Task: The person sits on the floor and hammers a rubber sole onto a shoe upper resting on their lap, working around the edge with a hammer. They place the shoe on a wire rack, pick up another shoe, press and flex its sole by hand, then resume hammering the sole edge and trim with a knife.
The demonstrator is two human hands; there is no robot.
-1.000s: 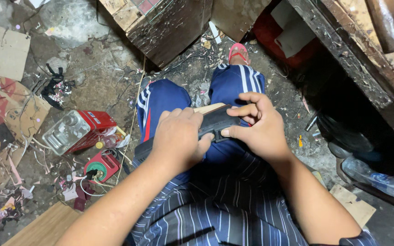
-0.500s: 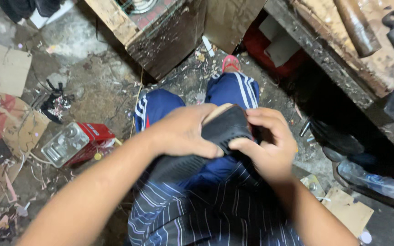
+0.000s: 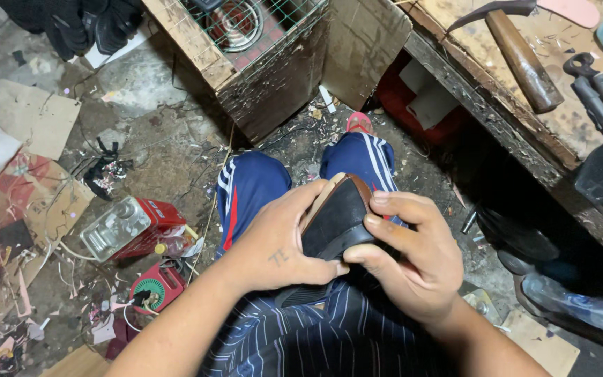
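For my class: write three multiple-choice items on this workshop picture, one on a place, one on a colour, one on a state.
1. Where does the hammer lie? A floor B workbench C lap
2. What colour are the trousers? A blue B green C grey
3. How is the dark shoe sole held? A by neither hand B by one hand C by both hands

B: it rests on the bench top at upper right.
A: blue with white stripes.
C: left hand and right hand both grip it.
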